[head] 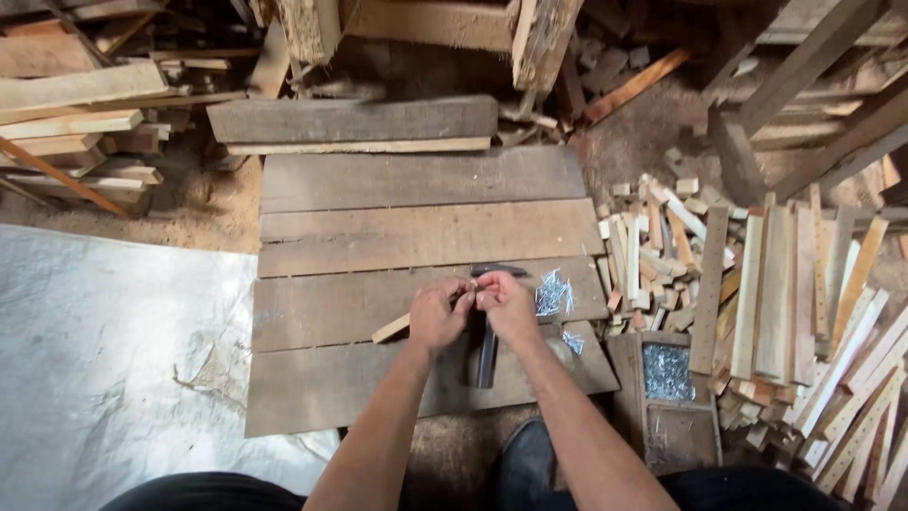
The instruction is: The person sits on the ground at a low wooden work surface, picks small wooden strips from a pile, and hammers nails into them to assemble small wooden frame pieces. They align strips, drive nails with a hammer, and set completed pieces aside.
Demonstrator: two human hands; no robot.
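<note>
**woodshed_guy:** So what's actually being held here?

**plankwatcher:** A small pale wood strip (pixel 392 327) is gripped by the left hand (pixel 437 317), fingers curled around its upper end. The strip is laid slanting across the dark plank platform (pixel 416 237), its lower end sticking out to the left of the hand. The right hand (pixel 506 305) is brought right up against the left, fingertips pressed together as if something tiny is pinched. What's pinched can't be made out, too small.

**woodshed_guy:** And the hammer?

**plankwatcher:** The hammer (pixel 487 331) is left lying on the planks, partly covered by both hands. Its head is seen just above the right hand, the dark handle running down between the forearms. It isn't gripped by anyone.

**woodshed_guy:** Nails?

**plankwatcher:** A loose pile of nails (pixel 552 293) is scattered just right of the right hand. More are kept in a wooden box (pixel 664 409) off the platform's right edge. Short offcuts and slats (pixel 776 293) are heaped beyond that, and a pale sheet (pixel 104 360) is spread on the left.
</note>
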